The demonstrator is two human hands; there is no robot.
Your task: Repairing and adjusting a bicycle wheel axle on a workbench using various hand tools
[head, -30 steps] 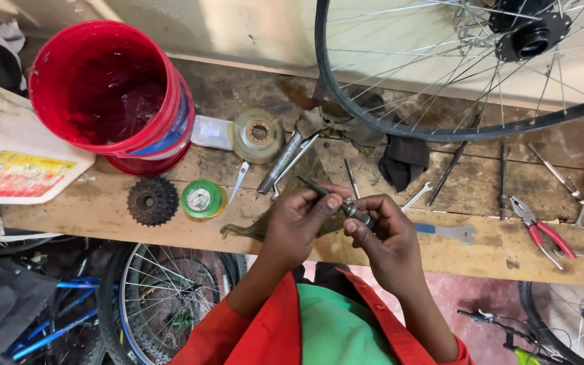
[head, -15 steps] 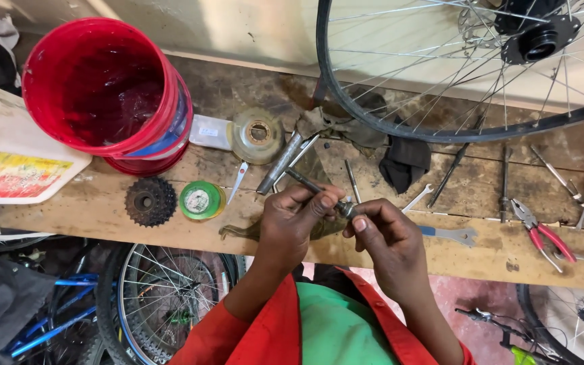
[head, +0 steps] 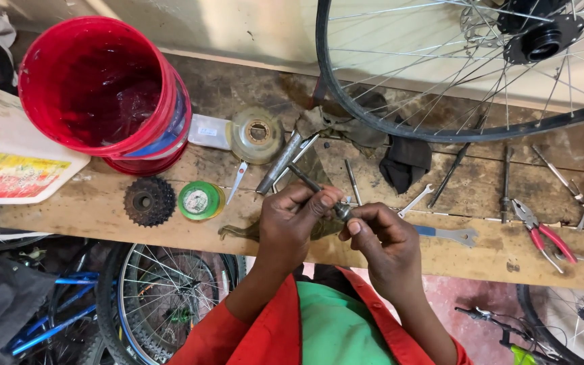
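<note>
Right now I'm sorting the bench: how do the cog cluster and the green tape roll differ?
The cog cluster is dark metal with a toothed edge; the green tape roll is bright with a smooth rim. The cluster looks slightly wider. Both are round, lie flat on the bench, side by side, untouched by either hand.

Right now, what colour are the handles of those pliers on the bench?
Red, on the pliers at the bench's right end; head view.
</note>
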